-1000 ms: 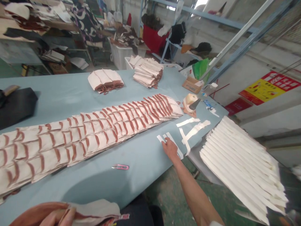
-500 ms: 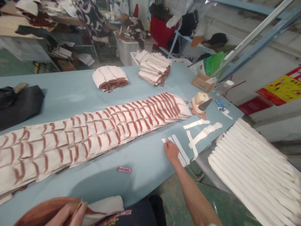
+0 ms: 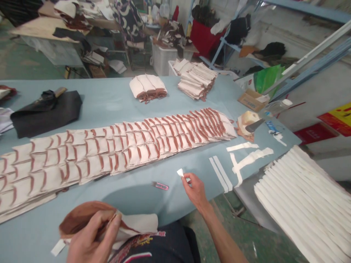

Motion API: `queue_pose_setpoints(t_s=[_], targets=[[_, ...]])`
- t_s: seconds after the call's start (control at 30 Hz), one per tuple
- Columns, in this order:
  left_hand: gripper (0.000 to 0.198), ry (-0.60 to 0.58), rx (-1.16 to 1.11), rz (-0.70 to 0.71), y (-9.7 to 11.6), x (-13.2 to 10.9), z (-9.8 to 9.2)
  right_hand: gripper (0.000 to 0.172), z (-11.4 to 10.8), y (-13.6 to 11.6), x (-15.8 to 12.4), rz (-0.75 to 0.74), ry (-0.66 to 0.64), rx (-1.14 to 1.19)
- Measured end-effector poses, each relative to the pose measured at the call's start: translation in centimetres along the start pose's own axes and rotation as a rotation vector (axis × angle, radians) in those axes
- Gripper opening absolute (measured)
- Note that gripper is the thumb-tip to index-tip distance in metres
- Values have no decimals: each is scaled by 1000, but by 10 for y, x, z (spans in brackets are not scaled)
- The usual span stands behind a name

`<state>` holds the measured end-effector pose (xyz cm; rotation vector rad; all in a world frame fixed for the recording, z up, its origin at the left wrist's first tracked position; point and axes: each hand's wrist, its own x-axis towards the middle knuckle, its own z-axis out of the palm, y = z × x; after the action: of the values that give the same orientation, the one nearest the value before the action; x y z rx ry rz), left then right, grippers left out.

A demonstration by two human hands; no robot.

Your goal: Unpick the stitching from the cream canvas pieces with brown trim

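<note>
My left hand (image 3: pixel 95 235), low in the view, pinches the edge of a brown and off-white leather piece (image 3: pixel 82 219) that curves open like a band or pouch. A small white tab (image 3: pixel 58 247) sticks out at its lower left. My right hand (image 3: pixel 195 190) is closed on a white strip (image 3: pixel 180 172), whose end shows above the fingertips; the rest of it is hidden. Two white strips (image 3: pixel 219 173) lie side by side on the blue table (image 3: pixel 131 190), right of that hand. Thread snips (image 3: pixel 161 186) with a pink handle lie between my hands.
A long overlapping row of off-white and brown pieces (image 3: pixel 131 142) crosses the table. Two stacks (image 3: pixel 148 86) stand behind it. Black cloth (image 3: pixel 49 111) lies left. A yellowish block (image 3: pixel 249 119) and loose white strips (image 3: pixel 252 160) lie right, near a bundle of white lengths (image 3: pixel 304 204).
My right hand has lifted a white strip off the table and brought it left, toward my left hand. The left hand and leather piece appear higher in view. The camera has turned left.
</note>
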<state>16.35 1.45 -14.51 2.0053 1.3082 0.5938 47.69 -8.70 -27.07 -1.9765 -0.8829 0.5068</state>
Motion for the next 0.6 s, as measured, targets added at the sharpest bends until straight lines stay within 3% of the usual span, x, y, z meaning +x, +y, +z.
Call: queue_pose_setpoints(t_s=[0.2,0.37,0.47,0.6], targets=[[23,56,-237,-196,2,-14,-24,46,44,-115,-45,106,-323,481],[37,-82,-567,-387,-9,-21,-61,52,73,-199,-83,297,-699,996],[42,-133,-674,-367,-13,-26,-86,49,92,-230,-104,432,-902,1188],[41,-214,-756,-317,-12,-36,-114,51,113,-249,-129,494,-1017,1089]])
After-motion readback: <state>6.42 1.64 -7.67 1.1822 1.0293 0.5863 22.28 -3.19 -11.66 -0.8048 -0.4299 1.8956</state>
